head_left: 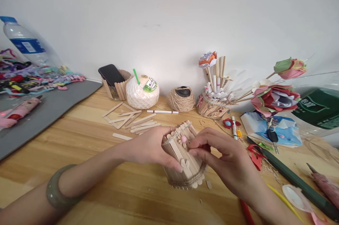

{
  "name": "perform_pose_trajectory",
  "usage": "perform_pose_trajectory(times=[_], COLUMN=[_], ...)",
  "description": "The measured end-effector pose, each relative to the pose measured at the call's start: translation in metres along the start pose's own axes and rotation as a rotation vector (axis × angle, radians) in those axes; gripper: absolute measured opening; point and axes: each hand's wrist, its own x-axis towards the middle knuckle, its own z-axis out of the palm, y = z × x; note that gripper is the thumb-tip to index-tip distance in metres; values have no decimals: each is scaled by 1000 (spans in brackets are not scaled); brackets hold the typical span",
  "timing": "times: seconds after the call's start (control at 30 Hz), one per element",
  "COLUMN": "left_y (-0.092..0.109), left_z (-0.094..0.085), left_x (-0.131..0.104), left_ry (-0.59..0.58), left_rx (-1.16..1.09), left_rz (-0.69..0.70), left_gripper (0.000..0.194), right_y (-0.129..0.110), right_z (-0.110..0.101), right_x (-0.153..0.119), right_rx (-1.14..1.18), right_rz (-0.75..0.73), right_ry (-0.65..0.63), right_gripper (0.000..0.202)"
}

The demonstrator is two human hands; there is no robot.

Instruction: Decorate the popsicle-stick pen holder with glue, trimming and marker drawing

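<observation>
A small craft-stick container (pixel 190 172) is tilted above the table, with twine round its lower edge and a glittery trim near its scalloped top. My left hand (pixel 152 144) grips it from the left, thumb across the front wall. On that wall sit a flower of wooden petals with a pink pompom centre (pixel 183 139) and a little wooden bow-like piece (pixel 184 163). My right hand (pixel 225 156) is closed in a pinch, its fingertips against the wall just right of the flower. Whatever lies between those fingertips is hidden.
Loose craft sticks (pixel 144 123) lie behind my left hand. Along the wall stand a stick box with a phone (pixel 111 77), a white coconut (pixel 143 94), a twine ball (pixel 180 99) and a decorated pot (pixel 213 108). Glue guns (pixel 25 110) rest at both sides; a green-handled tool (pixel 296 179) lies right.
</observation>
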Motion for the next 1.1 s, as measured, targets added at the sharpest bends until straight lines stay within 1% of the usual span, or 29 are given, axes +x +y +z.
perform_pose_trajectory(times=[0.3,0.4,0.5,0.63,0.7,0.77,0.87,1.0,1.1], left_y=[0,0,0,-1,-3,-3,-3,-2,-3], left_z=[1,0,1,0,0,0,-1,-1,0], left_x=[0,0,1,2,2,2,3,2,2], left_ry=[-25,-45,-36,-12,-7,-6,-15,-12,-16], left_rx=[-30,-74,-85,-74,-68,-56,-44,-45,-64], left_rz=[0,-3,15,3,2,11,34,48,52], left_gripper=[42,41,38,41,40,38,38,36,35], right_y=[0,1,1,0,-2,-5,-12,-18,-22], right_z=[1,2,5,7,7,5,1,-5,-9], right_x=[-8,-8,-9,-8,-8,-7,-5,0,5], right_rx=[-110,-121,-129,-53,18,66,51,-92,-191], right_rz=[-40,-29,-3,73,124,140,93,28,-36], right_ry=[-79,-66,-35,-21,-13,-18,-69,-155,-172], right_gripper=[16,15,13,17,20,22,19,19,19])
